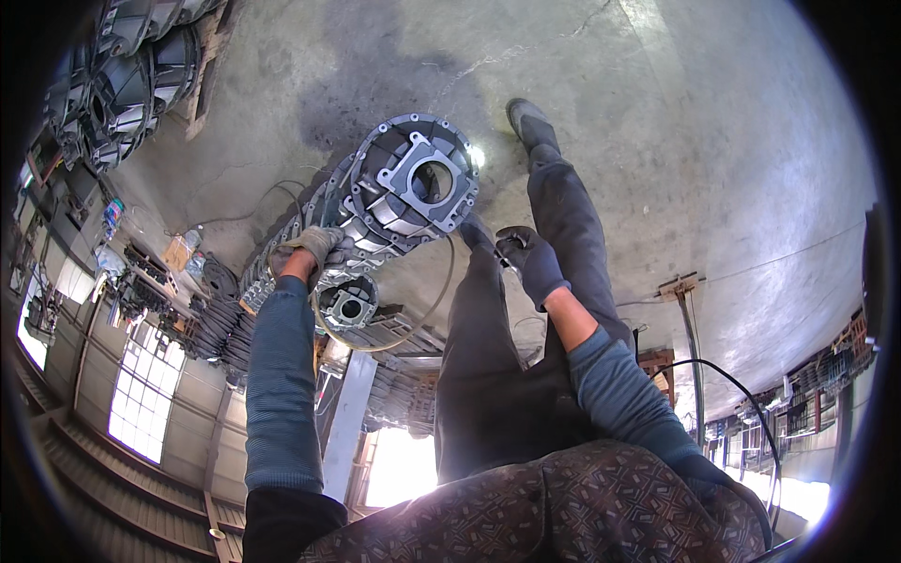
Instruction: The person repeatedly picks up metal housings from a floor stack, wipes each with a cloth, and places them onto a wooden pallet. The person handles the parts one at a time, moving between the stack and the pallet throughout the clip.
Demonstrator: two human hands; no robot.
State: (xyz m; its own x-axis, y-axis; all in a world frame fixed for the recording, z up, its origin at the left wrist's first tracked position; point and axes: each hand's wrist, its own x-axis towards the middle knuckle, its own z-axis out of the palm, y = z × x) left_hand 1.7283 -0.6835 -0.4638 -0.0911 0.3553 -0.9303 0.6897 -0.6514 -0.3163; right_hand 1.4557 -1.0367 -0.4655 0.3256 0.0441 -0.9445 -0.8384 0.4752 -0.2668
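A grey cast-metal bell housing point(385, 214), with a ring of bolt holes and a square flange round a central bore, stands at the top of a row of similar castings. My left hand point(314, 246), in a worn grey glove, is closed at its lower left edge. The fingertips are partly hidden there. A thin pale hose point(413, 336) loops below that hand and past the housing; whether the hand also grips it I cannot tell. In a dark glove, my right hand point(533, 266) is curled in front of my legs, apart from the housing. Something small and shiny shows at its fingers, too small to name.
More castings point(122, 94) are piled at the far left, beside a wooden pallet point(208, 70). A smaller flanged casting point(349, 302) sits below my left hand. A metal stand point(690, 342) and a black cable point(751, 399) are at the right. The concrete floor point(676, 141) has a dark stain.
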